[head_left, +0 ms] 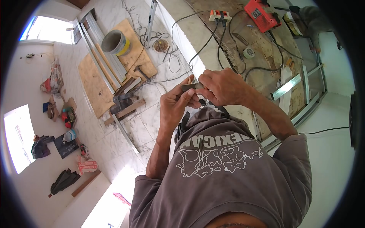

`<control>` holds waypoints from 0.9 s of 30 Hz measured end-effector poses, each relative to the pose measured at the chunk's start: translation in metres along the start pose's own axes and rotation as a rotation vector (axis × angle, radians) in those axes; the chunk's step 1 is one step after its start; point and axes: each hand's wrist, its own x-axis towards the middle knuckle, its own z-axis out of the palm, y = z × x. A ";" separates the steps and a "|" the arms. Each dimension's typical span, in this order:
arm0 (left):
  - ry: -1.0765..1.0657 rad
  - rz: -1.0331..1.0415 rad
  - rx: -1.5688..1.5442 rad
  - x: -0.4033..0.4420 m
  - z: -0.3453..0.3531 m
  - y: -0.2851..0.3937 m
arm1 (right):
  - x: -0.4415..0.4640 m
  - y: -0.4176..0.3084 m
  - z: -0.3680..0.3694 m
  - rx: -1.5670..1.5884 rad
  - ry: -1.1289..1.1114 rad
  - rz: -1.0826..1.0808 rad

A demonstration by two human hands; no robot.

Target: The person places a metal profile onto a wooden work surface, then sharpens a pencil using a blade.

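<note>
Just in front of the grey printed shirt (224, 152), my two hands meet at chest height. A small, flat, dark grey metal piece (191, 86) lies between them; its exact kind is unclear. My left hand (175, 100) pinches it between thumb and fingers from the left side. From the right, my right hand (224, 88) is closed with its fingers curled at the piece's other end. A tiny light-coloured bit shows near the left fingertips, too small to name. The fingers hide part of what is held.
On the tiled floor at left, a plywood board (91, 79) bears a bucket (115, 43), metal profiles (104, 47) and a hammer (142, 73). Cables trail around a spirit level (151, 21). The worktop holds a red machine (262, 16), a power strip (220, 15) and metal tubes (286, 87).
</note>
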 end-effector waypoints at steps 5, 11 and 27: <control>0.000 0.042 0.041 -0.001 0.003 0.003 | -0.001 0.000 0.002 -0.023 0.048 -0.004; 0.033 0.102 0.109 0.000 0.007 0.004 | -0.001 -0.001 0.002 -0.084 0.093 -0.009; 0.116 0.191 0.239 -0.006 0.013 0.008 | 0.003 0.000 0.006 -0.134 0.127 -0.050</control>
